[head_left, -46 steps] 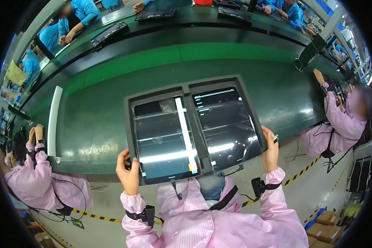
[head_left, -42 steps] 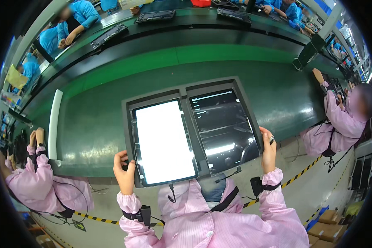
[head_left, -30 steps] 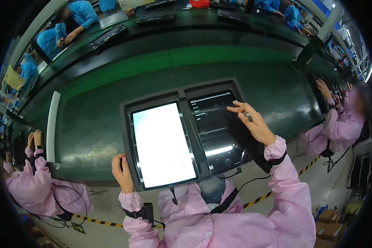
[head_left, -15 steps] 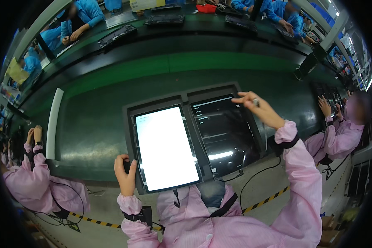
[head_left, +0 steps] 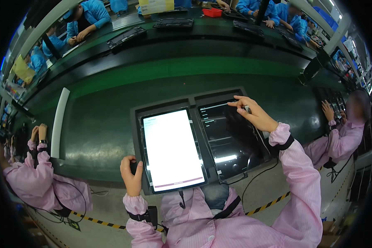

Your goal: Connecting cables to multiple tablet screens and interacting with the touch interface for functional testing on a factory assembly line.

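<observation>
A tablet with a bright white screen point(head_left: 175, 151) lies in the left bay of a dark two-bay tray point(head_left: 137, 124). The right bay holds a second tablet point(head_left: 231, 142), its screen black with a short list of small text lines at the top left. Over that tablet's upper right corner is my right hand point(head_left: 258, 115), index finger stretched out at the screen; a small pale thing shows by its fingers. My left hand point(head_left: 131, 177) is at the tray's left edge, thumb and fingers curled round something dark that I cannot make out.
A long white strip point(head_left: 61, 124) lies on the green bench point(head_left: 99, 140) to the left. Black cables point(head_left: 256, 175) hang at the bench's front edge. Co-workers in pink sit at both sides. Beyond the bench, people in blue work near several dark panels point(head_left: 173, 23) and a red box point(head_left: 212, 13).
My right hand has come down and left over the right tablet's top edge. A dark reddish bar now shows at the bottom of the white screen. The whole view has shifted slightly.
</observation>
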Demonstrator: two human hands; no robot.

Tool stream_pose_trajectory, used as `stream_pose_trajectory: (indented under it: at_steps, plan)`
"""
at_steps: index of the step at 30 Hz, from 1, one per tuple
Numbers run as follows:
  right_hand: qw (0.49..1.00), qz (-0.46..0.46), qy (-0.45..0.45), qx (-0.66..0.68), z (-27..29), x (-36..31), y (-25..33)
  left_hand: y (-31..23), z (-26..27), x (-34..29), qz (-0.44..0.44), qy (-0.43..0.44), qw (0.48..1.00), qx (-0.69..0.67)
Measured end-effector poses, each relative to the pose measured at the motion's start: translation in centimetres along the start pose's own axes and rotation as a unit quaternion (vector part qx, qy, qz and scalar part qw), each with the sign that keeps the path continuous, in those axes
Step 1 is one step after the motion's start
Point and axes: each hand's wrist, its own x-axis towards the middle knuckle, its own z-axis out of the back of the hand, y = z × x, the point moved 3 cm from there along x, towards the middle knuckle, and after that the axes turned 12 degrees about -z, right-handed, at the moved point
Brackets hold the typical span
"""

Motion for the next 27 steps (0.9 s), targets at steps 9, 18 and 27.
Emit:
stream_pose_trajectory:
  at_steps: [9,18,27]
  plan:
    - [0.992,0.086,0.082,-0.043,-1.6,0.8,3.4,0.0,0.1,0.0,0.024,-0.008,1.000,-0.008]
    - [0.980,0.090,0.143,-0.102,-2.6,1.3,1.9,-0.2,0.1,0.0,0.028,-0.009,0.999,-0.012]
    - [0.986,0.115,0.097,-0.068,-2.0,1.0,2.9,0.0,0.3,0.0,0.019,-0.009,1.000,-0.007]
